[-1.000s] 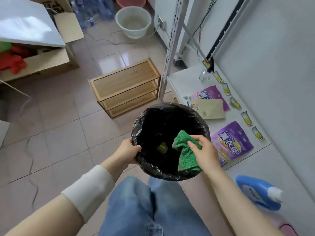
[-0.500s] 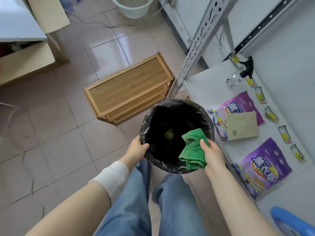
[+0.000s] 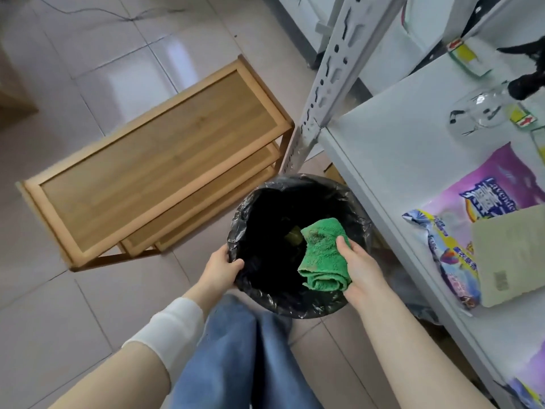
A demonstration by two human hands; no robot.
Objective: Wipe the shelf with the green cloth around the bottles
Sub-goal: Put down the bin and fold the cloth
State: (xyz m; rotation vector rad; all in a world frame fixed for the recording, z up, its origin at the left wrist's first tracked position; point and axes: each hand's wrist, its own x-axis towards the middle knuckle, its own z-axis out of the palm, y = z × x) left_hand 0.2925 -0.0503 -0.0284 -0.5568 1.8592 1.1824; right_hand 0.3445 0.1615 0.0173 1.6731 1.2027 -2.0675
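Right hand point(image 3: 361, 270) is pinching fuzzy green cloth point(image 3: 323, 255); left hand point(image 3: 219, 268) is gripping black-bagged round bin point(image 3: 236, 231) (purple plastic pouch point(image 3: 460, 214) is showing "Lave…").

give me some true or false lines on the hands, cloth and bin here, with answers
1. The right hand holds the cloth over the bin. True.
2. The left hand hangs free. False: it grips the bin's rim.
3. A purple bag lies on the shelf. True.
4. The cloth lies spread flat on the shelf. False: it is bunched in the right hand, over the bin.
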